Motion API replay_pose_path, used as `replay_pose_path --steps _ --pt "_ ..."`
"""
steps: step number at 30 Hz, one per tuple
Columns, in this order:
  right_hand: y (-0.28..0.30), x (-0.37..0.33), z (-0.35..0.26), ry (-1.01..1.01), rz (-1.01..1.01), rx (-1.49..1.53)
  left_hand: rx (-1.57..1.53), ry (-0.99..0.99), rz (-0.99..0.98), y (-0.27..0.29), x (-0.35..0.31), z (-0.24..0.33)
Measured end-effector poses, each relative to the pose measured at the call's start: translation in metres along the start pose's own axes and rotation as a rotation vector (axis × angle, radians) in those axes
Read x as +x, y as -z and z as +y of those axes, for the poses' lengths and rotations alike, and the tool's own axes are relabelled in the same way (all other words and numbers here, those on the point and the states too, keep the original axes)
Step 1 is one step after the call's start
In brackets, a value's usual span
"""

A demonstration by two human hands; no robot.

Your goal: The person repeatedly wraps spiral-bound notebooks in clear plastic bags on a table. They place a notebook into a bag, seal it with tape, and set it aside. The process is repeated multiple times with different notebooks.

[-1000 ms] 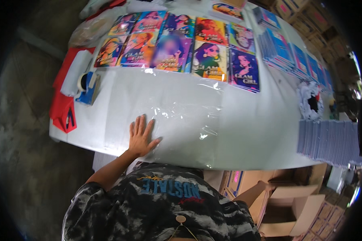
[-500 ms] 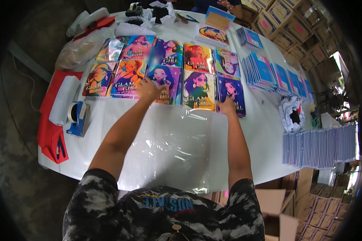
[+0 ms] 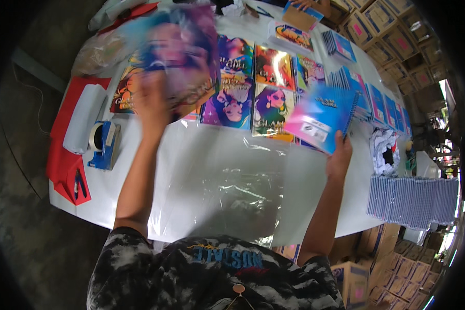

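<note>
My left hand (image 3: 152, 103) is raised over the left of the table, closed on a purple illustrated notebook (image 3: 183, 62). Motion smears both. On the right, my right hand (image 3: 340, 157) grips the lower edge of a spiral notebook (image 3: 320, 119), whose blue and pink back cover faces up. Between them lie rows of illustrated notebooks: a purple one (image 3: 226, 106) with its picture upside down, a pale yellow one (image 3: 273, 103), and an orange one (image 3: 275, 64) behind. The held left notebook hides part of the rows. A clear plastic sheet (image 3: 222, 181) lies nearest me.
A blue tape dispenser (image 3: 106, 147), a white roll (image 3: 85, 119) and red material (image 3: 62, 163) with pens are at left. Blue notebook stacks (image 3: 380, 106), crumpled paper (image 3: 385, 150) and a long notebook row (image 3: 413, 201) stand right. Across the table, another person's hand (image 3: 305, 4) holds a notebook.
My left hand has lifted a notebook and swung it left. My right hand has picked one up and moved right, and its back cover now shows. The view has shifted slightly.
</note>
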State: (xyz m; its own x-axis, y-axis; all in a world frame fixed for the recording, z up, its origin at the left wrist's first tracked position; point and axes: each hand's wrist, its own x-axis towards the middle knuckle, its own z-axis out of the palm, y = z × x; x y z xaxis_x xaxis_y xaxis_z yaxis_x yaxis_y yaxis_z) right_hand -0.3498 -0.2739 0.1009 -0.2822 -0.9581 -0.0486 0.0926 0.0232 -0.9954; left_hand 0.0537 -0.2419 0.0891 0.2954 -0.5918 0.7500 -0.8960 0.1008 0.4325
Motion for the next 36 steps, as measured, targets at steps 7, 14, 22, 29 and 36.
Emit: replay_pose_path --steps 7,14,22,29,36 --pt "-0.052 -0.192 0.102 -0.222 -0.303 -0.457 -0.549 0.852 -0.232 0.099 -0.11 0.044" --pt "-0.07 -0.08 0.102 0.328 -0.228 -0.537 0.063 0.3 -0.481 0.078 -0.142 0.021" --pt "-0.159 0.057 0.117 -0.122 -0.315 -1.461 0.743 0.534 -0.623 -0.092 -0.021 -0.088" --pt "-0.119 0.07 0.065 0.096 -0.328 -0.66 0.137 0.435 -0.295 -0.056 0.028 -0.071" --pt "-0.073 -0.104 0.088 0.898 -0.868 -0.762 -0.68 0.644 -0.027 0.115 -0.016 0.017"
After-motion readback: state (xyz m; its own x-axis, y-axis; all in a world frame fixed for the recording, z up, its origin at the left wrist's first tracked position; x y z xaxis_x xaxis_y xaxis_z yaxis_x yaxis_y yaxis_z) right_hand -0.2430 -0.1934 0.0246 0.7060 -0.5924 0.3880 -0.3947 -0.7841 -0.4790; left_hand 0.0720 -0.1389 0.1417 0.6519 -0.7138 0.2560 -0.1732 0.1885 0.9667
